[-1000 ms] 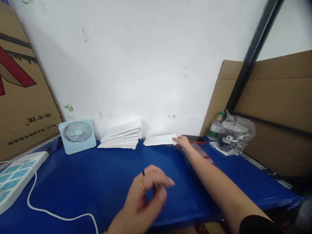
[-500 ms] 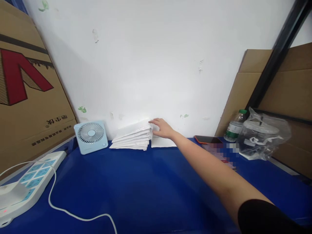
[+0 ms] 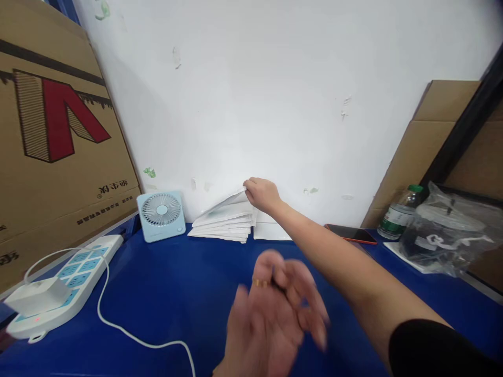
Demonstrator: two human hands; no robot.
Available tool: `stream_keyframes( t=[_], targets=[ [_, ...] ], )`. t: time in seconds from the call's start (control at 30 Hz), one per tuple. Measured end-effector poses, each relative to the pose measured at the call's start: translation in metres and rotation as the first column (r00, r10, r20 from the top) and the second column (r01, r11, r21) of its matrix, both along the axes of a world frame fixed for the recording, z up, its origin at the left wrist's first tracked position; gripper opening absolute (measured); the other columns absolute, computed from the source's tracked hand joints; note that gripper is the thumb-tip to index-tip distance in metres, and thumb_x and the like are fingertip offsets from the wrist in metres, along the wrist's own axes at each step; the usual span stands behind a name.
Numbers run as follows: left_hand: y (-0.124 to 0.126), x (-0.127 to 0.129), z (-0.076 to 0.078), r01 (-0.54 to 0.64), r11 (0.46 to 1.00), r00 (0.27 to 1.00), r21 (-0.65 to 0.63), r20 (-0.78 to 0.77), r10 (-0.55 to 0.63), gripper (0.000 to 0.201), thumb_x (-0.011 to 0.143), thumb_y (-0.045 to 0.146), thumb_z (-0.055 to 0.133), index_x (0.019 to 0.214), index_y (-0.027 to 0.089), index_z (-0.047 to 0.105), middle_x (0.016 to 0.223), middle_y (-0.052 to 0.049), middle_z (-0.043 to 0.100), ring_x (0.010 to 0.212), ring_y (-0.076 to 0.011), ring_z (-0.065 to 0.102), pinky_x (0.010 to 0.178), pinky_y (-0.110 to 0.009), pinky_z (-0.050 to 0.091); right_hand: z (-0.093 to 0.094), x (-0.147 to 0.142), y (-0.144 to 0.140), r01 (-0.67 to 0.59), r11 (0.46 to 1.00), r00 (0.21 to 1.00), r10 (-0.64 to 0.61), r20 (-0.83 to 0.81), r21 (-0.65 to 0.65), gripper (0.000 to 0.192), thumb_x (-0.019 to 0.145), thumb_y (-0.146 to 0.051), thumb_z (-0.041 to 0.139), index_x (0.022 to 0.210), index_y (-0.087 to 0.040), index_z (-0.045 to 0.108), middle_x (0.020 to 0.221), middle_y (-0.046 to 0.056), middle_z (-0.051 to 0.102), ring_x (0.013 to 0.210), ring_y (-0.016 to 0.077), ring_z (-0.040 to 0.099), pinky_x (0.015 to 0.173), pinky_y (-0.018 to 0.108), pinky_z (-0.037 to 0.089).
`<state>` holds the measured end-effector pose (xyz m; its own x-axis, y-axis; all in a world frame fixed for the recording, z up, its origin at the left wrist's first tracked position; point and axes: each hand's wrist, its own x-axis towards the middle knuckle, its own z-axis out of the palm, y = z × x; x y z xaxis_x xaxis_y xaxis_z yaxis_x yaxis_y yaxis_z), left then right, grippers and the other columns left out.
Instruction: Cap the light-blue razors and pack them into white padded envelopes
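Observation:
A stack of white padded envelopes point(image 3: 225, 222) lies on the blue table point(image 3: 165, 293) against the white wall. My right hand point(image 3: 261, 192) reaches far forward and pinches the right edge of the top envelope point(image 3: 226, 201), lifting it a little off the stack. A single flat white envelope point(image 3: 271, 232) lies just right of the stack, partly hidden by my right arm. My left hand point(image 3: 277, 317) hovers low in front of me, blurred, fingers spread, a gold ring on one finger, holding nothing.
A small light-blue fan point(image 3: 162, 214) stands left of the stack. A white power strip point(image 3: 63, 285) with a cord lies at the left. A large cardboard box point(image 3: 51, 136) leans at the left. A phone point(image 3: 349, 233), a bottle point(image 3: 400, 212) and a clear plastic bag point(image 3: 448, 230) sit at the right.
My right hand moved left from the single envelope to the stack and pinched up the top envelope. My left hand left the view, then came back in, spread and blurred.

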<state>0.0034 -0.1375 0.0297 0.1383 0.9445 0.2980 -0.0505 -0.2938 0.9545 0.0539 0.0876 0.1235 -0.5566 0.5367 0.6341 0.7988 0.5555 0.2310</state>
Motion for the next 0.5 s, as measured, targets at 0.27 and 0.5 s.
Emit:
stream_keyframes(
  t=[0.27, 0.5],
  targets=[
    [0.075, -0.027, 0.005, -0.002, 0.931, 0.493, -0.365, 0.810, 0.318, 0.052, 0.077, 0.065, 0.041, 0.112, 0.027, 0.050, 0.116, -0.006, 0.057, 0.114, -0.0197, 0.052, 0.086, -0.034, 0.049, -0.046, 0.101, -0.087, -0.404, 0.912, 0.914, 0.400, -0.062, -0.069, 0.030, 0.087, -0.022, 0.038, 0.109, -0.020, 0.059, 0.097, 0.009, 0.062, 0.095, 0.0215, 0.055, 0.081, 0.033, 0.041],
    [0.084, -0.016, -0.002, -0.106, 0.943, 0.363, -0.316, 0.870, 0.333, 0.027, 0.076, 0.033, 0.058, 0.100, 0.020, 0.060, 0.093, -0.001, 0.068, 0.095, -0.0182, 0.061, 0.085, -0.031, 0.050, -0.120, 0.145, -0.115, -0.454, 0.843, 0.884, 0.468, -0.023, -0.290, 0.033, 0.086, -0.017, 0.040, 0.112, -0.023, 0.060, 0.098, 0.008, 0.065, 0.097, 0.0205, 0.057, 0.079, 0.035, 0.045]
  ],
)
